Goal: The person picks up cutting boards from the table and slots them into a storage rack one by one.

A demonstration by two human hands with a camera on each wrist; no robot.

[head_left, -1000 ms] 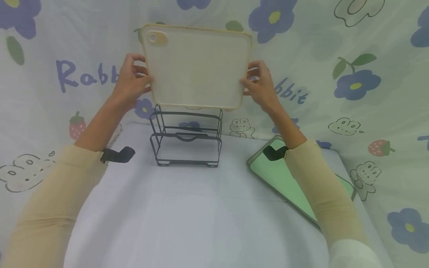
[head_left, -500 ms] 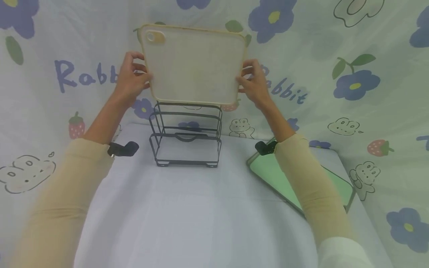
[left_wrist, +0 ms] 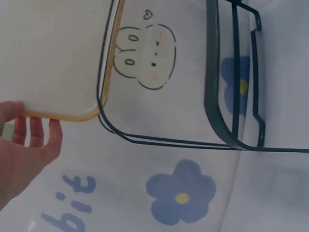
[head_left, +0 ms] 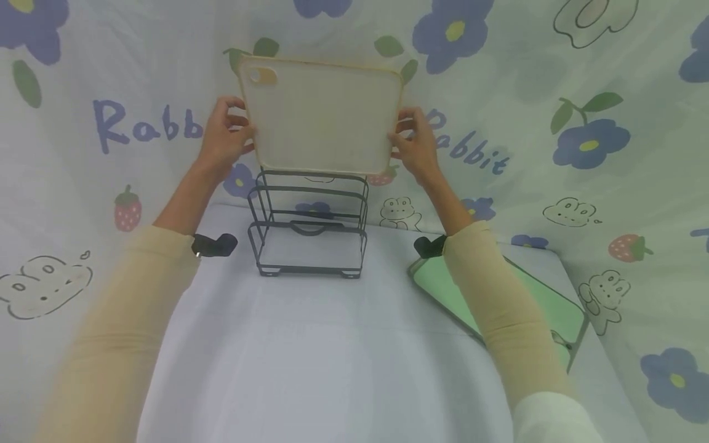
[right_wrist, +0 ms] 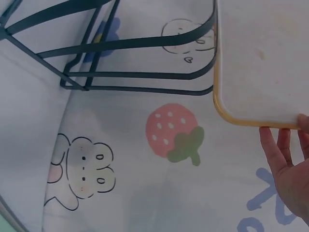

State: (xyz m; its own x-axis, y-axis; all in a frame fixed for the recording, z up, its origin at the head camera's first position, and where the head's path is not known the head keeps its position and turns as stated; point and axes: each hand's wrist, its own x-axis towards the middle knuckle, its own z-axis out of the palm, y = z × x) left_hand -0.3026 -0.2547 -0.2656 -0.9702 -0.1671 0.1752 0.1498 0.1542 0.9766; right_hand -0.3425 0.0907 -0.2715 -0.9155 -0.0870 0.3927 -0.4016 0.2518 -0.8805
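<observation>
Upright above the rack is a white cutting board (head_left: 327, 117) with a yellow rim and a yellow-marked hole at its top left corner. My left hand (head_left: 224, 132) pinches its left edge, thumb on the near face and fingers behind. On the right edge, my right hand (head_left: 415, 144) grips it the same way. The black wire rack (head_left: 310, 269) stands on the table below, and the board's bottom edge overlaps the rack's rearmost top bar. In the left wrist view, the board's lower corner is right at that rack loop (left_wrist: 100, 72).
A green cutting board (head_left: 443, 277) with a grey rim lies on the right side of the white table (head_left: 310, 357), partly hidden by my right sleeve. Behind the rack hangs a patterned cloth (head_left: 509, 80) with flowers, rabbits and strawberries.
Both hands have carried the cutting board slightly left and away toward the back, then lowered it. Its bottom edge now sits at the rack's rear top bar. Rack and green board stay put.
</observation>
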